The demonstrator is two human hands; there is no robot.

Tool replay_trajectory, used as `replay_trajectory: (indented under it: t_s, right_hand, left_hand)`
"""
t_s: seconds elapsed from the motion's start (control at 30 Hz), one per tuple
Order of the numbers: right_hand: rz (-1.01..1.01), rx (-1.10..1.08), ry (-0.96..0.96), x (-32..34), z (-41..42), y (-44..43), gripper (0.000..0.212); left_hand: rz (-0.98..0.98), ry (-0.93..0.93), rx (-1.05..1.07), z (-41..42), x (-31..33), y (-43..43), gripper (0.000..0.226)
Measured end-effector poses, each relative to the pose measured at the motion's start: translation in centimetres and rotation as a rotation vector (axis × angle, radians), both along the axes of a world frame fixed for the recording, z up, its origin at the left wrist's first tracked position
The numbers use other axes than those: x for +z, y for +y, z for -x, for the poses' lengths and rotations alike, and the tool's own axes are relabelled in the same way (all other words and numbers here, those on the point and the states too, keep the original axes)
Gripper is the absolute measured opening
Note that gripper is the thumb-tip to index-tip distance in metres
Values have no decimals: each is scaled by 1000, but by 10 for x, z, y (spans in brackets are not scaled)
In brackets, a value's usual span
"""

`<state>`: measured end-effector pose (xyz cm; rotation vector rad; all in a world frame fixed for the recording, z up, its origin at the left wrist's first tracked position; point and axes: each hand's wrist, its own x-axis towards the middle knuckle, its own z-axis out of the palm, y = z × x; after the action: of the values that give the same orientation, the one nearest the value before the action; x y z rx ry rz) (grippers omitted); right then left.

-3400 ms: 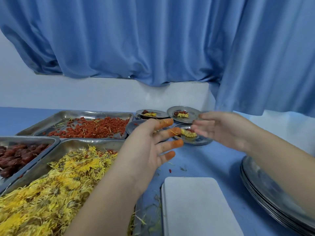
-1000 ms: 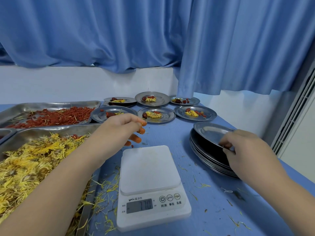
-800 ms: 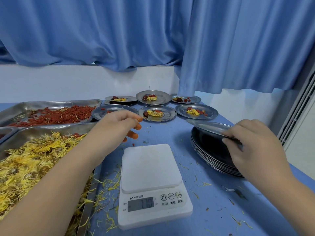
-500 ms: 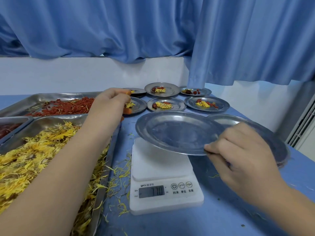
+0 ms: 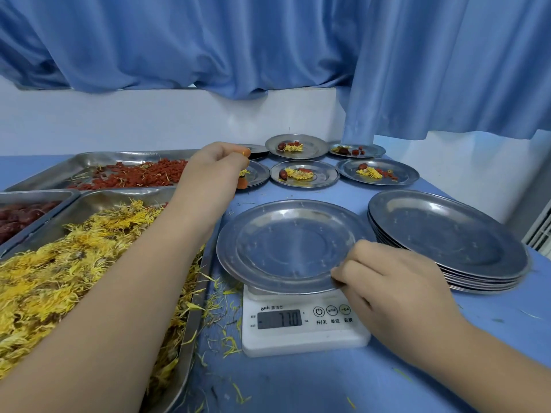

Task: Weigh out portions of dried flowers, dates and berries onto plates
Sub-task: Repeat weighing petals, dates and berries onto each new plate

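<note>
**Empty plate on the scale**

The right hand (image 5: pixel 396 290) is pinching the near rim of an empty plate (image 5: pixel 286 248), which is sitting on the white scale (image 5: pixel 304 332), just left of the stack of plates (image 5: pixel 447 239). The left hand (image 5: pixel 214 168) is hovering over a filled plate (image 5: pixel 256 174) at the back, fingers curled; whether they're holding anything, I cannot tell. On the left, dried flowers (image 5: pixel 74 263), berries (image 5: pixel 134 175) and dates (image 5: pixel 18 216) are lying in steel trays.
</note>
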<state>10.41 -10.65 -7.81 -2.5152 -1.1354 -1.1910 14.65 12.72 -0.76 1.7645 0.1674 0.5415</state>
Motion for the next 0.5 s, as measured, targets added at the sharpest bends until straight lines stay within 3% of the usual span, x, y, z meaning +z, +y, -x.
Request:
replay_trajectory:
  t_s: [0.1,0.27,0.5]
  right_hand:
    - [6,-62,165,3,7,1,24]
    - [-93,53,438,12,18,-6,15]
    - [-43,27,510,27,28,-21,12]
  left_hand:
    - [-7,2,2,-1,-1,0,17]
    - [-22,10,11,-1,-1,1,19]
    - [-43,10,1,0,-1,0,18]
